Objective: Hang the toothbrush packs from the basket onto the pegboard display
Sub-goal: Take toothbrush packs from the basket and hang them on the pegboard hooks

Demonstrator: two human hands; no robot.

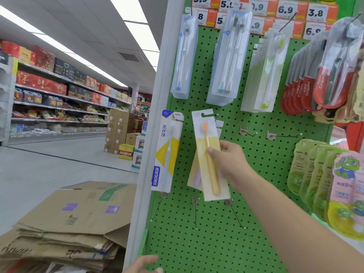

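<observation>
Left hand (pixel 142 265) low — right hand (pixel 226 158) grips yellow pack (pixel 211 154).

At frame centre, the right hand (pixel 228 160) holds a yellow-handled toothbrush pack (pixel 210 154) against the green perforated pegboard (pixel 256 174), just right of a white boxed toothbrush pack (pixel 167 152) hanging at the board's left edge. Clear blister packs (pixel 226 62) hang above, green round-topped packs (pixel 319 178) at right. Flattened brown cardboard boxes (pixel 69 223) lie stacked lower left.

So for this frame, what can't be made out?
- Basket: not in the head view.
- Left hand: cut by the bottom edge; grip unreadable.
- Purple pack: mostly behind the yellow toothbrush pack the right hand pinches.
- Price tags: cropped, blurred.
</observation>
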